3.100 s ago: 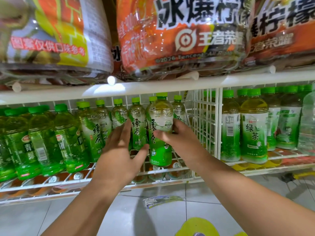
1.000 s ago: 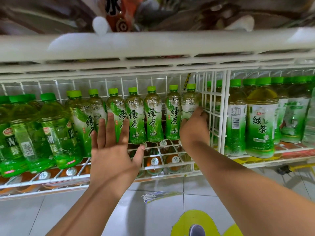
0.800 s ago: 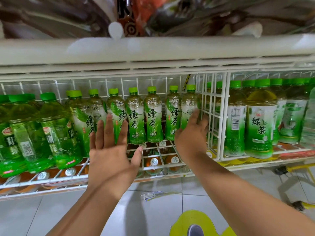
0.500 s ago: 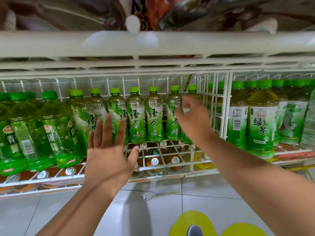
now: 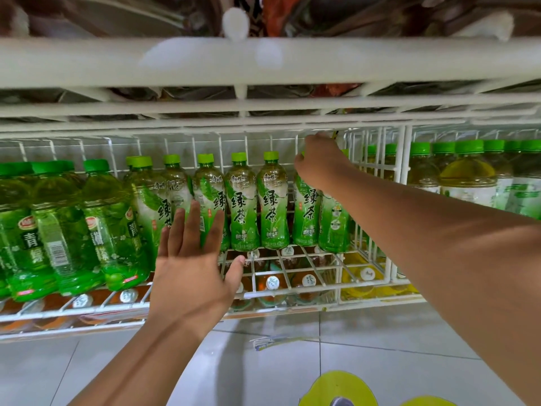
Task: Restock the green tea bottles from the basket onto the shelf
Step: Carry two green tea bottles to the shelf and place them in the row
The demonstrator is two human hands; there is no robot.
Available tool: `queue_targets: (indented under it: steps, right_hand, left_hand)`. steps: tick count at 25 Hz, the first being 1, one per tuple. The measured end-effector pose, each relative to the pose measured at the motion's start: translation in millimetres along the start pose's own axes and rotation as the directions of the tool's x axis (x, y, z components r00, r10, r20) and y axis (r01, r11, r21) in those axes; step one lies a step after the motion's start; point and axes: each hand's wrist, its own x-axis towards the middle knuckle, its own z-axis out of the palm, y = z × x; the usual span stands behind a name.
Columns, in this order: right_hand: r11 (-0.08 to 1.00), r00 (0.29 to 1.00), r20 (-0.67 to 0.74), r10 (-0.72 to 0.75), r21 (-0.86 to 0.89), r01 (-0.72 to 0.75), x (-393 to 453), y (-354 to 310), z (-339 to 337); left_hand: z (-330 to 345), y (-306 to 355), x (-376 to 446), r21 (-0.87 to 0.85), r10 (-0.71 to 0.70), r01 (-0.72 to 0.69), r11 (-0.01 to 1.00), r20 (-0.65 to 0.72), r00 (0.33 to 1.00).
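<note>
Seven or so green tea bottles (image 5: 244, 205): upright in one row on the wire shelf (image 5: 292, 291), labels mostly facing out, the rightmost just beside the wire divider (image 5: 407, 183).
Change, bottle: the one held out in front of the row three seconds back now stands inside it, near the right end (image 5: 306, 215).
Change, right hand (image 5: 317, 165): up from the lower body of the end bottles a second ago to their necks and caps.
Right fingers: curled over the top of the placed bottle, hiding its cap; firm grip or mere steadying, cannot tell.
Change, left hand (image 5: 190, 273): off the bottles since the placing, barely shifted over the last second.
Left fingers: straight and spread, holding nothing, raised in front of the left-middle bottles; touching them or just short, cannot tell.
Meaning for task: one more bottle shelved; probably a last straightening before the next fetch.
Basket: not in view, so remaining stock unknown.
Neighbours: larger green bottles (image 5: 58, 230) to the left, taller green-capped ones (image 5: 468, 177) past the divider, capped bottles on the tier below (image 5: 272, 282).
</note>
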Motion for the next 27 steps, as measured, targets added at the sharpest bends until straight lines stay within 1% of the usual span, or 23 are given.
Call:
queue_targets:
  steps: [3, 4, 5, 9, 12, 15, 16, 19, 20, 22, 23, 24, 25, 26, 27]
  right_hand:
    - [0.990, 0.973, 0.189, 0.131, -0.082, -0.117, 11, -5, 2]
    - [0.987, 0.965, 0.221, 0.143, -0.098, -0.124, 12, -8, 0]
    - [0.988, 0.965, 0.223, 0.136, -0.099, -0.116, 12, -11, 0]
    - [0.993, 0.984, 0.137, 0.116, 0.018, -0.119, 14, -8, -5]
    - [0.982, 0.986, 0.108, 0.125, 0.127, -0.138, 13, 2, -9]
    - [0.946, 0.994, 0.060, 0.093, 0.308, -0.107, 3, 7, -1]
    - [0.941, 0.996, 0.052, 0.075, 0.326, -0.087, 0, 9, 3]
    - [0.953, 0.999, 0.031, 0.037, 0.301, -0.045, -8, 14, 13]
    - [0.965, 0.999, 0.013, 0.032, 0.260, -0.034, -10, 15, 16]
    - [0.996, 1.000, -0.021, 0.007, 0.093, -0.005, -13, 14, 18]
    - [0.998, 1.000, -0.017, -0.001, 0.055, 0.002, -14, 14, 18]
    - [0.996, 1.000, 0.004, -0.010, 0.085, 0.009, -15, 14, 15]
    - [0.988, 0.999, 0.024, -0.023, 0.155, 0.019, -18, 14, 14]
    - [0.974, 0.999, 0.010, -0.038, 0.225, 0.035, -23, 16, 12]
    - [0.963, 0.999, -0.037, -0.037, 0.265, 0.046, -31, 18, 11]
  left_hand:
    - [4, 2, 1, -0.028, 0.006, -0.007, 1.000, -0.055, 0.998]
    - [5, 2, 1, -0.030, 0.005, -0.007, 1.000, -0.066, 0.998]
    - [7, 2, 1, -0.027, 0.003, -0.005, 1.000, -0.073, 0.997]
    - [10, 0, 0, 0.005, 0.001, -0.001, 1.000, -0.075, 0.997]
    - [9, 0, -1, -0.002, -0.010, 0.010, 1.000, -0.059, 0.998]
    - [8, 4, 0, -0.007, -0.015, 0.015, 1.000, -0.041, 0.999]
    - [7, 5, 0, -0.009, -0.014, 0.014, 1.000, -0.028, 0.999]
    - [4, 9, -1, -0.011, -0.011, 0.011, 1.000, -0.006, 1.000]
    - [2, 10, -1, -0.015, -0.011, 0.011, 1.000, -0.005, 1.000]
    - [-1, 10, -1, -0.035, -0.013, 0.013, 0.999, -0.008, 1.000]
    - [-1, 10, -1, -0.039, -0.010, 0.009, 0.999, -0.010, 1.000]
    - [-2, 9, -2, -0.035, -0.006, 0.005, 0.999, -0.009, 1.000]
    - [-3, 6, -2, -0.026, -0.001, 0.000, 1.000, -0.008, 1.000]
    - [-3, 3, -2, -0.020, 0.007, -0.007, 1.000, -0.011, 1.000]
    - [-3, 0, -2, -0.014, 0.014, -0.014, 1.000, -0.015, 1.000]
